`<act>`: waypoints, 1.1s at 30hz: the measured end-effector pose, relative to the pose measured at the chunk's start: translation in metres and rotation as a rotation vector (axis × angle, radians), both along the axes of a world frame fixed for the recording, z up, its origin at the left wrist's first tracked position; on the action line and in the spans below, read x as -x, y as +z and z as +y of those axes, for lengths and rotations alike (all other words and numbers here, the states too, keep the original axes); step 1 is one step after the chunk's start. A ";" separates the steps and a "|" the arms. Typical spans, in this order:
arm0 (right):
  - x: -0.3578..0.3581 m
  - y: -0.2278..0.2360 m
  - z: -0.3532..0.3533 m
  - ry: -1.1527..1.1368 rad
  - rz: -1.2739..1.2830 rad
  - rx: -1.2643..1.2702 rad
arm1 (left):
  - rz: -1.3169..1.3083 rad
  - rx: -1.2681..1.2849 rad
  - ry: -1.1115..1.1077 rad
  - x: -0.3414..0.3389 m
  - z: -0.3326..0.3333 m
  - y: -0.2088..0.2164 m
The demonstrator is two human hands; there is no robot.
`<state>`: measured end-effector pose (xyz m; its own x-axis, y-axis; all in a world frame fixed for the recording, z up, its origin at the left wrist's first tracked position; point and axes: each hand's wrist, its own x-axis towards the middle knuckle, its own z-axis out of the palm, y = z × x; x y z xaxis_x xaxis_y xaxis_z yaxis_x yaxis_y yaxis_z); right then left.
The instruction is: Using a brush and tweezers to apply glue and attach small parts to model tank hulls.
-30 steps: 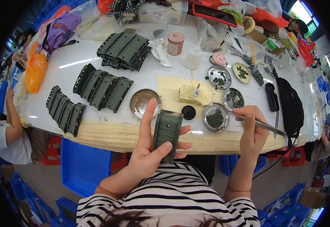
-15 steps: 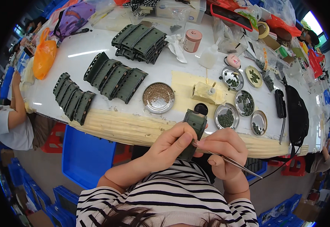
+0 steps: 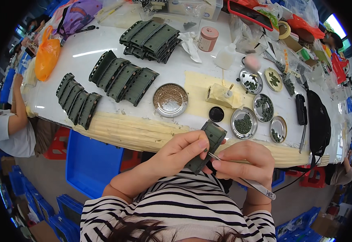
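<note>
My left hand (image 3: 180,152) is closed on a dark green ridged panel (image 3: 215,135), held tilted just off the table's near edge. Silvery tweezers (image 3: 257,187) are in my right hand (image 3: 250,159), and their tip meets the panel beside my left thumb. Whether a small part sits between the tips is too small to tell. Beyond the panel lie a round black cap (image 3: 216,114) and a metal dish (image 3: 234,126) of small green parts. Left of these stands a metal dish (image 3: 170,114) of tiny brown pieces.
Stacked green panels (image 3: 151,40) and two overlapping rows of them, a middle row (image 3: 121,80) and a left row (image 3: 79,101), lie on the table. A yellowish block (image 3: 220,96) stands near more small dishes. A blue tray (image 3: 89,165) sits below the table edge. Another person (image 3: 14,133) is at far left.
The panel is tilted further and has shifted a little toward me. My right hand has turned and moved right, with the tweezers' tip now at the panel's face.
</note>
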<state>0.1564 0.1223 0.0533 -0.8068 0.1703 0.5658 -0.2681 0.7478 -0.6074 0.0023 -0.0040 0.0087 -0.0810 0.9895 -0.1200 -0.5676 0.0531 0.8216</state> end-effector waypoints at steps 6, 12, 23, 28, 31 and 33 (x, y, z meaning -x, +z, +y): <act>0.002 -0.001 0.002 0.041 -0.008 -0.071 | 0.048 0.025 -0.012 0.001 -0.001 -0.001; 0.002 0.004 0.001 -0.009 0.032 -0.156 | -0.055 -0.069 0.029 -0.002 -0.002 -0.012; 0.003 0.001 0.004 -0.273 0.106 -0.549 | 0.090 -0.062 0.195 -0.005 -0.005 -0.012; 0.006 0.001 0.004 -0.267 0.103 -0.568 | 0.090 -0.063 0.209 -0.007 -0.007 -0.014; 0.007 -0.001 0.006 -0.260 0.119 -0.574 | 0.108 -0.060 0.215 -0.007 -0.007 -0.014; 0.007 -0.002 0.007 -0.254 0.122 -0.574 | 0.109 -0.064 0.211 -0.007 -0.007 -0.014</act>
<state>0.1498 0.1289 0.0515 -0.7053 -0.0092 0.7089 -0.0813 0.9944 -0.0679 0.0093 -0.0105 -0.0053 -0.2953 0.9547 -0.0365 -0.4685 -0.1114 0.8764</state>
